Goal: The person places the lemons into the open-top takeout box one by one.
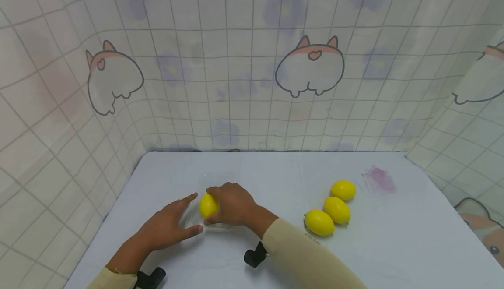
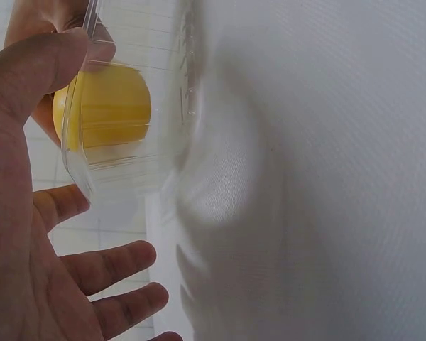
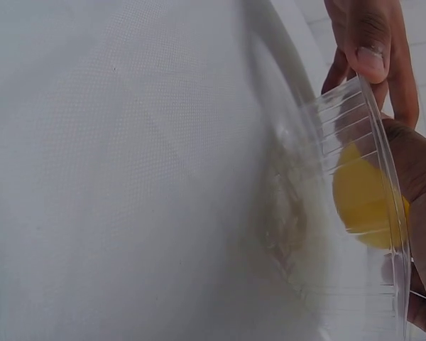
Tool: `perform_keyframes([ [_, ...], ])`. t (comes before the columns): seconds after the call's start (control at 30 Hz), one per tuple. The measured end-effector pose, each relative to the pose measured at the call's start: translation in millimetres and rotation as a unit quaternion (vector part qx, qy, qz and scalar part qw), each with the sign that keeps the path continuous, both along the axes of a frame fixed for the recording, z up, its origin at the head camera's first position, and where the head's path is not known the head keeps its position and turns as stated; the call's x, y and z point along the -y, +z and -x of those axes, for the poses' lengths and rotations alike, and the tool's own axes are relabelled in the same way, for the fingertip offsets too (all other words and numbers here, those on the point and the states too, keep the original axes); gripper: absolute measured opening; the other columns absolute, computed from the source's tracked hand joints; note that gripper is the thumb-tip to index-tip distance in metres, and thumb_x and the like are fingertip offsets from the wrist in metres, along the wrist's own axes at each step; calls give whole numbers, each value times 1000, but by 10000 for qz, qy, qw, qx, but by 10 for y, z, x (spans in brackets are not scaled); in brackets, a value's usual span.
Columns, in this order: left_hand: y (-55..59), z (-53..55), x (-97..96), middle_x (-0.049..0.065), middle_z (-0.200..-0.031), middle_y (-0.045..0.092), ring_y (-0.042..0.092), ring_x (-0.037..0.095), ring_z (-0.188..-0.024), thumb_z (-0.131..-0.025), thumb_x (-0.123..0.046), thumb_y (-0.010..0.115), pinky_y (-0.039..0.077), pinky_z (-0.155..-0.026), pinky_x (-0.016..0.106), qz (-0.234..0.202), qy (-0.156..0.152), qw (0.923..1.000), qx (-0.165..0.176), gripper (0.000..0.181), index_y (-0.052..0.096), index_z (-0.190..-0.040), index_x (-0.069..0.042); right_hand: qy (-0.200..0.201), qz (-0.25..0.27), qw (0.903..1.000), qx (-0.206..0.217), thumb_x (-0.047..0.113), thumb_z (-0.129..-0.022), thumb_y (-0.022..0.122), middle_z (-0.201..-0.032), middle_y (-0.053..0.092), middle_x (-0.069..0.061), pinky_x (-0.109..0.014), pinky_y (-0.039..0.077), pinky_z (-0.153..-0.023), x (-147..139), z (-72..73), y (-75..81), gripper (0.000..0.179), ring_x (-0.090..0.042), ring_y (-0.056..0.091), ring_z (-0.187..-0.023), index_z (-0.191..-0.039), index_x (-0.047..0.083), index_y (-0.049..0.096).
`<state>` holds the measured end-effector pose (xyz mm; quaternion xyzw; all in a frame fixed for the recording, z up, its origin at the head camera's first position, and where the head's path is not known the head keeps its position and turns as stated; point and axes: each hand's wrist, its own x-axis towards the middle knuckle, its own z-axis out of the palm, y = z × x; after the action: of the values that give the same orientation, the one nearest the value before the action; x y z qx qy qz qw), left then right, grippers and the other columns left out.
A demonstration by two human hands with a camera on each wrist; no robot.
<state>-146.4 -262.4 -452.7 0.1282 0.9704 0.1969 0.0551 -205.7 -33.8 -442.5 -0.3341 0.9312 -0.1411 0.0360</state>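
My right hand (image 1: 235, 205) grips a yellow lemon (image 1: 207, 206), its fingers and thumb reaching down over the fruit. The lemon sits within a clear plastic container (image 1: 223, 228) on the table; through the ribbed wall it shows yellow in both wrist views. My left hand (image 1: 167, 224) is at the container's left side with fingers spread. In the left wrist view, the left thumb (image 2: 57, 60) lies at the container's rim and the other fingers extend loosely past its edge. Right fingertips are partly hidden behind the container wall in the right wrist view.
Three more lemons lie in a slanting row to the right: a far one (image 1: 343, 190), a middle one (image 1: 337, 210) and a near one (image 1: 319, 223). Beyond them is a clear, pinkish flat packet (image 1: 379, 180). Grid-patterned curtains (image 1: 252, 74) surround the white table (image 1: 397, 241).
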Motion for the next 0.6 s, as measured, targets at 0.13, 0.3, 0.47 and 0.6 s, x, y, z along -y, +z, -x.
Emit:
perform_keyframes([
  [0.13, 11, -3, -6, 15, -155, 47, 46, 40, -139, -83, -75, 67, 41, -107, 64, -48, -29, 10000, -48, 101, 37, -160, -16, 33, 15, 10000, -2, 61, -81, 80, -125, 66, 9, -29, 50, -89, 24, -10, 7, 79, -15, 57, -106, -147, 23, 56],
  [0.3, 14, -8, -3, 15, -155, 47, 46, 41, -139, -84, -74, 68, 41, -107, 65, -99, -70, 9999, -109, 100, 38, -159, -15, 21, -3, 10000, 6, 61, -81, 80, -123, 66, 8, -29, 50, -87, 53, -15, 12, 78, -15, 57, -104, -146, 24, 57],
  [0.47, -8, 10, 8, 14, -156, 46, 45, 40, -140, -84, -73, 68, 40, -108, 64, -109, -46, 9999, -87, 99, 37, -160, -17, -8, -60, 10000, 47, 60, -81, 81, -122, 66, 9, -30, 50, -88, 74, -18, 16, 77, -15, 57, -104, -145, 24, 57],
  [0.6, -7, 14, 10, 14, -156, 46, 45, 40, -140, -85, -71, 69, 41, -108, 64, -92, -43, 9999, -85, 98, 37, -159, -16, -36, -117, 9999, 68, 61, -81, 81, -122, 66, 9, -31, 51, -89, 89, -17, 9, 78, -15, 58, -104, -146, 25, 57],
])
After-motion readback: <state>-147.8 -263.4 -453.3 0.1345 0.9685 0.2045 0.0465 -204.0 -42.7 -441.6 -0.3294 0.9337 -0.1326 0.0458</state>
